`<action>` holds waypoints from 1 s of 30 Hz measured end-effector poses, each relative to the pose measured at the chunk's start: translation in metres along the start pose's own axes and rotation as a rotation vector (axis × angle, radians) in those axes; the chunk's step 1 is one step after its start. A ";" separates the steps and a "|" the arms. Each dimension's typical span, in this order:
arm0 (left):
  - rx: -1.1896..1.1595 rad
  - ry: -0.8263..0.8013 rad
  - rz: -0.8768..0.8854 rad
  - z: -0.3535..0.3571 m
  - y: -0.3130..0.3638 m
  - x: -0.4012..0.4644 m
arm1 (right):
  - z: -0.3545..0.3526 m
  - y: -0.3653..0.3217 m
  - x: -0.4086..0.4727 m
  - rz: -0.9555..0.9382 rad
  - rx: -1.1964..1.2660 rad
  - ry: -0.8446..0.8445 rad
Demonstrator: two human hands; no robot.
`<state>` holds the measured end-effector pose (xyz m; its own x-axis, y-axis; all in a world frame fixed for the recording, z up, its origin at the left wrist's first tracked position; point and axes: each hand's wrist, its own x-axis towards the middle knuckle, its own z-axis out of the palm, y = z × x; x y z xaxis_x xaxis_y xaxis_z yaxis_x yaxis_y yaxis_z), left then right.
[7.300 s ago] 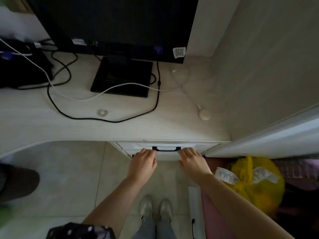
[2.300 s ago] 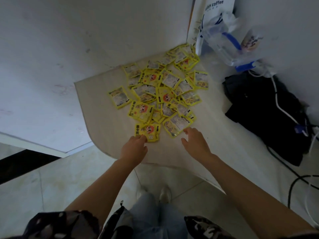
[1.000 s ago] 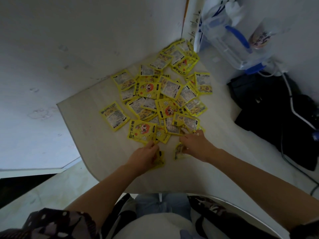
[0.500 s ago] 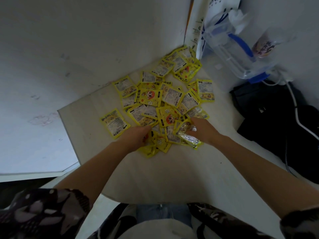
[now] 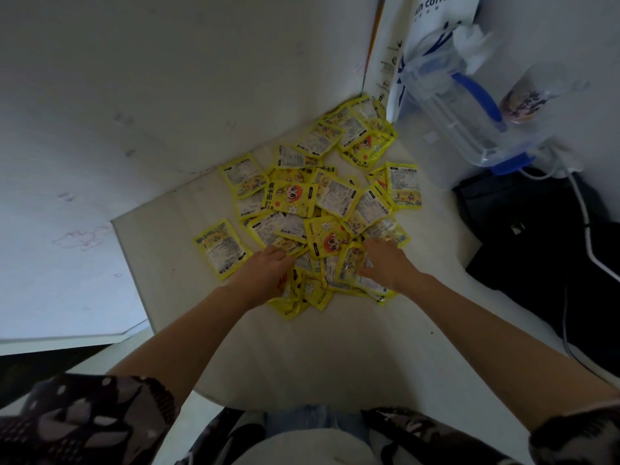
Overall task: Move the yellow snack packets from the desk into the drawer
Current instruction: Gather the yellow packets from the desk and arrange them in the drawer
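Packets: a loose yellow heap of packets (image 5: 315, 209) lies on the desk (image 5: 328, 344), spread from the frame's centre up toward the corner at upper right; many overlap, some face up with a cartoon print, others show their label side.
Stray packet: one packet (image 5: 221, 248) lies a little apart at the heap's left edge, just beside the left hand.
Left hand: the left hand (image 5: 265, 273) lies palm down on the near left edge of the heap, fingers curled onto several packets and bunching them; whether it has a full grip on them cannot be told.
Right hand: the right hand (image 5: 385, 261) lies palm down on the near right edge, fingers spread and bent over crumpled packets, pressing on them rather than clearly gripping.
Between the hands: a few crumpled packets sit bunched together.
Drawer: out of view.
Jug: a clear jug (image 5: 469, 115) with blue handle stands at upper right.
Bag: a black bag (image 5: 536, 243) lies at right, well apart from the heap.
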<state>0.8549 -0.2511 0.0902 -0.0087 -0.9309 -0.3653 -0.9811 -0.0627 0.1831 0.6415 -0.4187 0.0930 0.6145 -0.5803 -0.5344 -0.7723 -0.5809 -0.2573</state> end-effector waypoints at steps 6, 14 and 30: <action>-0.037 0.094 -0.022 0.009 0.003 -0.011 | 0.001 -0.005 -0.004 0.024 0.052 0.032; -0.136 0.236 -0.090 0.009 0.006 -0.026 | -0.002 -0.008 -0.005 0.056 0.077 0.004; -0.450 0.157 -0.462 -0.011 -0.060 -0.057 | -0.035 -0.023 0.003 -0.030 0.218 0.023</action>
<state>0.9166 -0.1984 0.1103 0.4554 -0.8111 -0.3670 -0.7000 -0.5810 0.4153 0.6669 -0.4270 0.1260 0.6392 -0.5788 -0.5064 -0.7687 -0.4623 -0.4421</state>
